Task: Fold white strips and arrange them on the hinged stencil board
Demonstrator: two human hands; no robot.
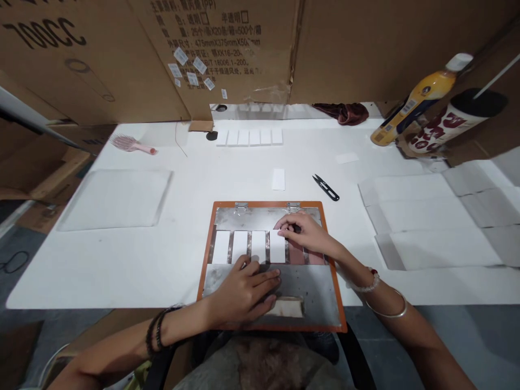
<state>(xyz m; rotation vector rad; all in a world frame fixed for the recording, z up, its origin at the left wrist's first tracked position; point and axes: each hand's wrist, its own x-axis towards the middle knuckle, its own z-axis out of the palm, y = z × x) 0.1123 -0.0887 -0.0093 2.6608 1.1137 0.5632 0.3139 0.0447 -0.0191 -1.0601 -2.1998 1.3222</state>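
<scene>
In front of me, an orange-edged board [340, 295] with a grey metal surface lies at the table's near edge, two small hinges along its top. Across its middle runs a row of slots with several white cards in them; reddish-brown slots [296, 253] show at the right end. My right hand [305, 232] pinches the upper edge of the rightmost white card [278, 250], which lies in its slot. Below the row, my left hand [244, 287] rests on the metal plate [312, 281], fingers stretched to the right. A pale strip [289, 307] sits partly under that hand.
Beyond the board lie a single white card [278, 179], black thread snips [326, 187] and a row of white cards [249, 137]. White sheets [426, 216] lie right, a translucent sheet [116, 199] and pink hairbrush [134, 144] left. A yellow bottle [418, 103] and cup [450, 122] stand back right.
</scene>
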